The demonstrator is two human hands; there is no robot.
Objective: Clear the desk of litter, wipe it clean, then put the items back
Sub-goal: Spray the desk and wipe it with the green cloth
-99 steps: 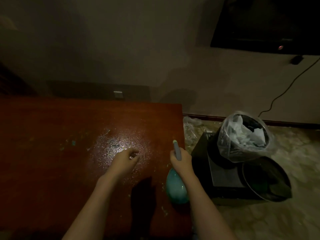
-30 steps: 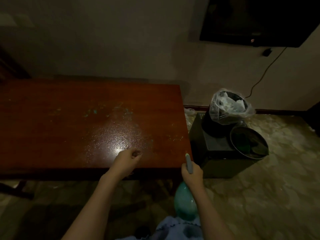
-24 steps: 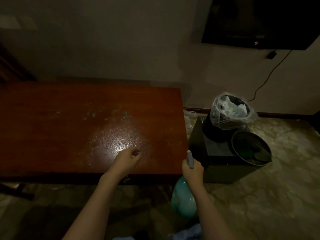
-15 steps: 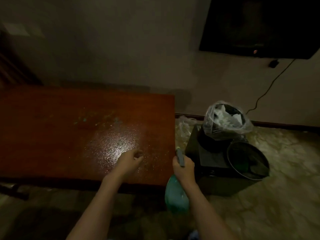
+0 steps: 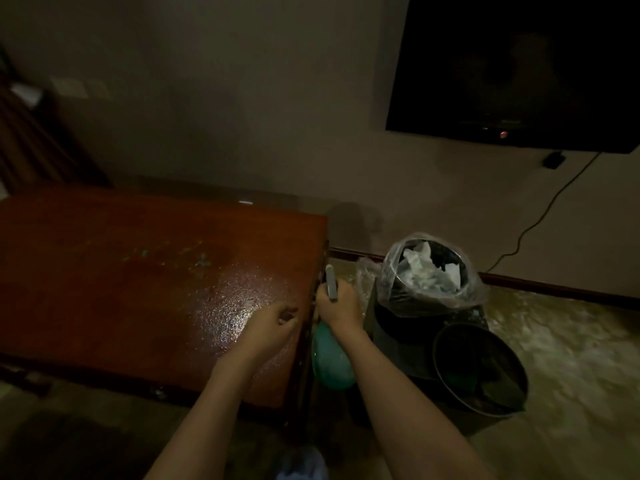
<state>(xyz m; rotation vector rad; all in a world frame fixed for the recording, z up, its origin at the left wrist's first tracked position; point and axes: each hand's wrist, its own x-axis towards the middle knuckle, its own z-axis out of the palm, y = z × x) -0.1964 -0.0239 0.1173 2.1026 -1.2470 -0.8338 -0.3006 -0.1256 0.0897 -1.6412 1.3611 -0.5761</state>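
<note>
At nine o'clock from my hands the red-brown desk [image 5: 104, 289] runs off to the left, its top scattered with small teal flecks [image 5: 173, 254] toward eleven o'clock and shining with wet droplets [image 5: 239, 303] just ahead of my left hand [image 5: 273, 322]. That hand hovers over the desk's near right corner with its fingers [image 5: 289, 315] curled in; whether they pinch anything I cannot tell in this dim light. Just to its right, at three o'clock, my right hand [image 5: 337, 308] grips the neck of a teal spray bottle [image 5: 330, 363], its grey nozzle [image 5: 331, 282] pointing up toward twelve o'clock and its round body hanging beside the desk's edge. Further right, at two o'clock, a bin lined with a clear bag [image 5: 429, 275] holds crumpled white paper and sits on a dark box [image 5: 398, 337], with a black bucket [image 5: 479, 368] on the floor beside it. A dark wall screen [image 5: 519, 71] hangs at one o'clock. No writing is readable anywhere.
</note>
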